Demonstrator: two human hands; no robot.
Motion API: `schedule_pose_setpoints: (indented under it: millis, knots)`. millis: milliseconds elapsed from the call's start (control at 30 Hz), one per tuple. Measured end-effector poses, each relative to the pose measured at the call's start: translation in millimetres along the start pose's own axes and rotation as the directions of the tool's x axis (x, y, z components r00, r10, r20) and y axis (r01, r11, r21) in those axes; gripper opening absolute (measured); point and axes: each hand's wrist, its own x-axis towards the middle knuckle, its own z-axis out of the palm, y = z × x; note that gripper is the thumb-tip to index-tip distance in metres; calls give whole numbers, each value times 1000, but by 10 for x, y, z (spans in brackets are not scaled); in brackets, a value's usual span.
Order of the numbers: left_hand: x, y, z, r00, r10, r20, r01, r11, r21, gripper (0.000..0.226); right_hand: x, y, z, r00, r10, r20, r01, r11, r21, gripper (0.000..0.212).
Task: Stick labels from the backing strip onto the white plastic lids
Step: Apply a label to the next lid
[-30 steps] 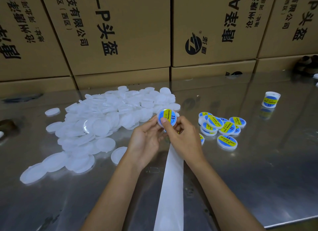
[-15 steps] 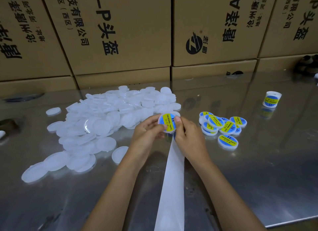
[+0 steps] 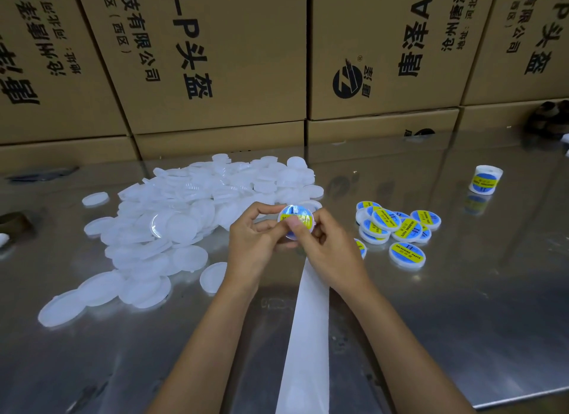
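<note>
Right thumb pressed flat across the blue and yellow label on a white lid, right hand curled round its right edge, left hand pinching the left edge between thumb and fingertips, lid held up just above the steel table. Only "SO" readable on that label, rest under the thumb and washed out by glare. Bare white backing strip hanging from under the right hand toward the near edge, cut off at the bottom. Just right, small heap of labelled lids, yellow band reading "SOLDERING PASTE" plus "II" on blue. Farther right, well apart, label roll standing alone, print too small to read. Left, big pile of plain white lids with loose ones spilling toward the front. Behind, cardboard boxes with sideways Chinese print, "AH", "-P" and a round logo, tops cut off. Open steel in front right; table's front edge showing at lower right
</note>
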Motion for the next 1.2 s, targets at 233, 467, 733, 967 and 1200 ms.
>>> schedule_pose_setpoints:
  millis: [233,467,733,967,1200]
  knots:
    - [5,10,23,997,-12,-70,11,1000,-16,22,-8,28,-14,996,-78,-38,72,987,-143,51]
    - [-17,-19,30,997,-25,72,29,998,-58,15,31,18,-50,984,-95,-148,81,992,-98,46]
    - [-26,-24,41,972,-35,232,33,999,13,49,41,52,-55,976,-72,-207,67,997,-27,46]
    - [-29,-11,32,989,-38,144,40,999,-15,33,20,-18,-40,993,-35,-110,50,990,136,44]
    - [-21,-16,10,999,-34,-1,34,998,-48,19,-20,23,-5,1000,7,7,-7,998,-57,49]
